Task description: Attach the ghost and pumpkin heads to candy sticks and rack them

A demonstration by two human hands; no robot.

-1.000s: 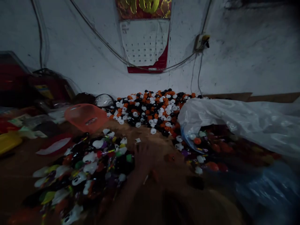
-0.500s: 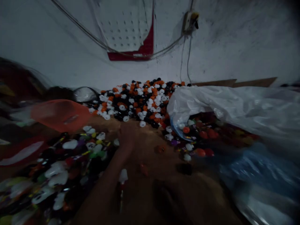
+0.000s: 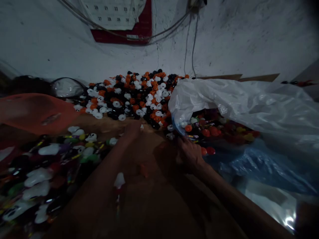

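Note:
My left hand (image 3: 132, 131) is low over the brown tabletop, in front of a heap of small orange, black and white plastic pieces (image 3: 136, 96). Its fingers are closed, with a small white piece (image 3: 142, 127) showing at the tips. My right hand (image 3: 190, 153) reaches down beside the mouth of a clear plastic bag (image 3: 224, 96); the fingers are curled, and what they hold, if anything, is hidden. Between my arms lie an orange piece (image 3: 144, 170) and a stick-like item with a white top (image 3: 119, 180).
At left spreads a pile of mixed ghost, skull and coloured trinkets (image 3: 37, 179), with an orange bag (image 3: 37, 113) behind it. Red and yellow round pieces (image 3: 214, 131) fill the bag's mouth. Blue plastic (image 3: 261, 162) lies at right. A calendar (image 3: 122, 35) and cables hang on the wall.
My right hand has come forward from the near edge to the bag's mouth. My left hand stays by the heap, its fingers now showing a white piece. The view has tilted down and turned right.

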